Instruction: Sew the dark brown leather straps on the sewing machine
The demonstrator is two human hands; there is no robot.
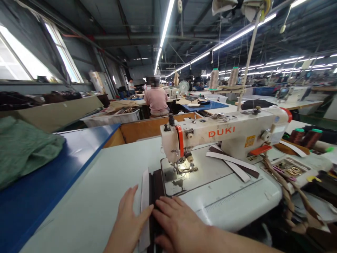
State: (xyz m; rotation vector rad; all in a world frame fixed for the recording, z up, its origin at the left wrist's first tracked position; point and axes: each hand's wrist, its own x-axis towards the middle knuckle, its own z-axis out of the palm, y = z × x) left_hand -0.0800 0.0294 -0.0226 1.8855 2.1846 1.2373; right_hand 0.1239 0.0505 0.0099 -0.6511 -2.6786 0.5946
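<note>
A dark brown strip [158, 182] lies lengthwise on the pale table, just left of the sewing machine's metal plate, with a white strip [145, 189] along its left side. My right hand [180, 219] rests flat on the brown strip, fingers stretched out and pointing left. On the other side, my left hand [129, 221] is open, thumb apart from the fingers; its thumb tip reaches the brown strip's edge across the white strip. Part of both strips is hidden under my hands. The sewing machine [200, 131] stands just beyond, its presser foot [185, 168] lit by a lamp.
White and brown strips [231, 161] lie crossed on the machine bed. A tray of metal rings [292, 168], thread cones [310, 137] and tan straps [289, 200] are at right. Green cloth [26, 151] covers part of the blue table [76, 154]. A seated person [156, 100] is ahead.
</note>
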